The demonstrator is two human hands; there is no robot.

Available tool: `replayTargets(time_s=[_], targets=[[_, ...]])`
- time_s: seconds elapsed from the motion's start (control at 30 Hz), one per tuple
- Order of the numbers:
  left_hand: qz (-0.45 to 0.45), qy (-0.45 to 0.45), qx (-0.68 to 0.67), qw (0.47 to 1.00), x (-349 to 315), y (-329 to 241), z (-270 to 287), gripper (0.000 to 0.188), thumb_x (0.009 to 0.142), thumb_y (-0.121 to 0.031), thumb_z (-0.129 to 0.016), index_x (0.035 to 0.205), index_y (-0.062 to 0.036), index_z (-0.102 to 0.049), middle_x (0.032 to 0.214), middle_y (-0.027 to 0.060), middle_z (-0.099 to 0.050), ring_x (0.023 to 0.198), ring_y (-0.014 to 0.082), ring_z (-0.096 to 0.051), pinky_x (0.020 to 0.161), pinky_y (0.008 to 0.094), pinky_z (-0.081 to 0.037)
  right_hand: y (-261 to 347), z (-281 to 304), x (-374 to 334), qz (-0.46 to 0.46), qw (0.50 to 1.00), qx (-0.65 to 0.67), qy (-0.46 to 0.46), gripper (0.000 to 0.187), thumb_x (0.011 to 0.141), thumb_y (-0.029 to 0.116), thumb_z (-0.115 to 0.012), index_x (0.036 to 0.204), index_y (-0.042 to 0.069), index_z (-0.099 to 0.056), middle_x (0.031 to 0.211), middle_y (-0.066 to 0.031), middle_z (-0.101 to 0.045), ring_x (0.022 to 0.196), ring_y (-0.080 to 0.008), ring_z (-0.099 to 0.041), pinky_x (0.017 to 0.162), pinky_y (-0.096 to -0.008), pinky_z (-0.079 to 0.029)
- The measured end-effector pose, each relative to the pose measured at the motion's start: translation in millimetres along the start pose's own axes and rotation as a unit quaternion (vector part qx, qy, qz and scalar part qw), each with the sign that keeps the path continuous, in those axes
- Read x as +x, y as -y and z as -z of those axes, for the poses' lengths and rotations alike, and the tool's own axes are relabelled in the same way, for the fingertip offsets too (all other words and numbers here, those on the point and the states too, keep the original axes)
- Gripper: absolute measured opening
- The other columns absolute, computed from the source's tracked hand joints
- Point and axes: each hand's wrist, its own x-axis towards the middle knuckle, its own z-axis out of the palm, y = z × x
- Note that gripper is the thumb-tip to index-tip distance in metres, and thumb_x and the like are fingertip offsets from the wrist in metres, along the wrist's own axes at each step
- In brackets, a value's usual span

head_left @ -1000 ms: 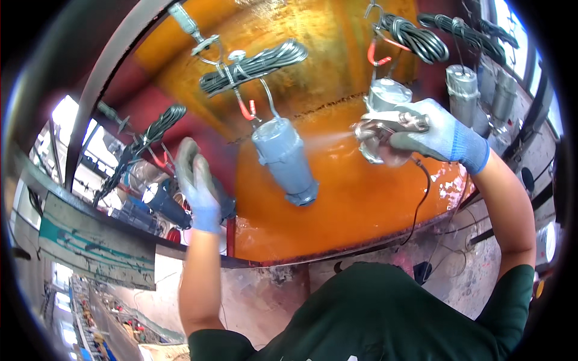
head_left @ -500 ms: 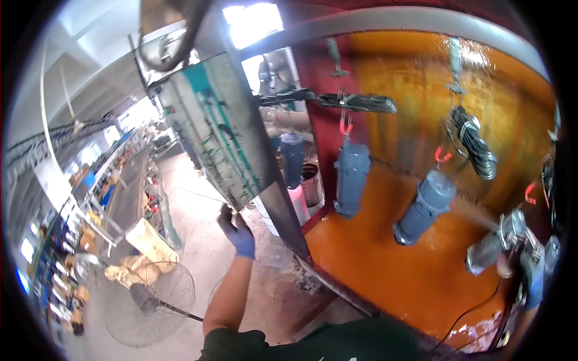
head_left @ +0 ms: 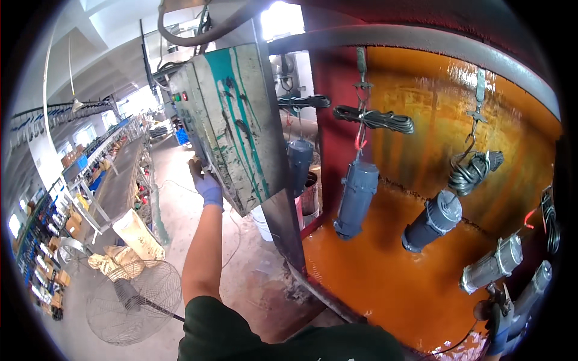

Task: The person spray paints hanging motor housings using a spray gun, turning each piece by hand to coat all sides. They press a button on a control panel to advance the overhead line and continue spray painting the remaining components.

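Observation:
My left hand (head_left: 206, 185), in a blue glove with dark fingertips, reaches to the side of a paint-streaked metal control box (head_left: 241, 120). Its fingers are stretched out at the box's lower edge. At the lower right, my gloved right hand (head_left: 498, 325) is closed round a metal spray gun (head_left: 507, 301), partly hidden in shadow. Near the gun hangs a bare-metal pump-like cylinder (head_left: 494, 263). Farther left hang two grey-painted cylinders, one in the middle (head_left: 435, 219) and one by the booth's left side (head_left: 356, 198). Coiled black cables (head_left: 475, 171) hang above them.
The booth has an orange, wet-looking floor (head_left: 373, 283) and a metal top rail (head_left: 421, 37). Another cylinder (head_left: 533, 292) hangs at the far right. To the left stand a wire-cage fan (head_left: 133, 301), paper sacks (head_left: 138, 234) and a long conveyor (head_left: 120, 177).
My view has shifted left. My left hand has moved up and left along the box. My right hand with the spray gun has lowered, and the mist has gone. The hanging cylinders have swung and turned.

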Motion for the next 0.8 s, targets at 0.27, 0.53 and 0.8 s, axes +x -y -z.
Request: replayTargets(time_s=[0.27, 0.53, 0.8], targets=[[-0.259, 0.113, 0.326, 0.902, 67.5, 30.4, 49.3, 0.059, 0.101, -0.006, -0.054, 0.159, -0.0029, -0.043, 0.147, 0.0115, -0.058, 0.127, 0.0252, -0.060, 0.108, 0.0352, -0.047, 73.8, -63.8, -15.9, 0.024, 0.993, 0.108, -0.045, 0.045, 0.097, 0.014, -0.067, 0.140, 0.000, -0.065, 0.102, -0.0046, -0.074, 0.076, -0.0062, -0.063, 0.062, -0.0212, -0.049], [-0.215, 0.099, 0.107, 0.966, -68.1, -102.9, -40.7, 0.063, 0.107, -0.019, -0.059, 0.162, 0.0012, -0.035, 0.163, 0.0240, -0.043, 0.146, 0.0360, -0.048, 0.123, 0.0464, -0.036, 150.1, -30.6, 0.2, 0.003, 0.999, -0.025, -0.045, 0.033, 0.098, 0.012, -0.070, 0.130, 0.001, -0.068, 0.093, 0.0016, -0.070, 0.068, -0.0040, -0.058, 0.055, -0.0211, -0.047], [-0.275, 0.480, -0.037, 0.832, -210.6, -238.9, -204.7, 0.050, 0.104, -0.014, -0.060, 0.151, 0.0016, -0.053, 0.155, 0.0209, -0.051, 0.145, 0.0339, -0.048, 0.122, 0.0450, -0.036, 219.1, -12.5, 2.3, 0.091, 0.965, -0.174, 0.172, 0.051, 0.091, 0.006, -0.073, 0.140, 0.000, -0.064, 0.108, -0.0088, -0.076, 0.091, -0.0110, -0.070, 0.081, -0.0295, -0.057]])
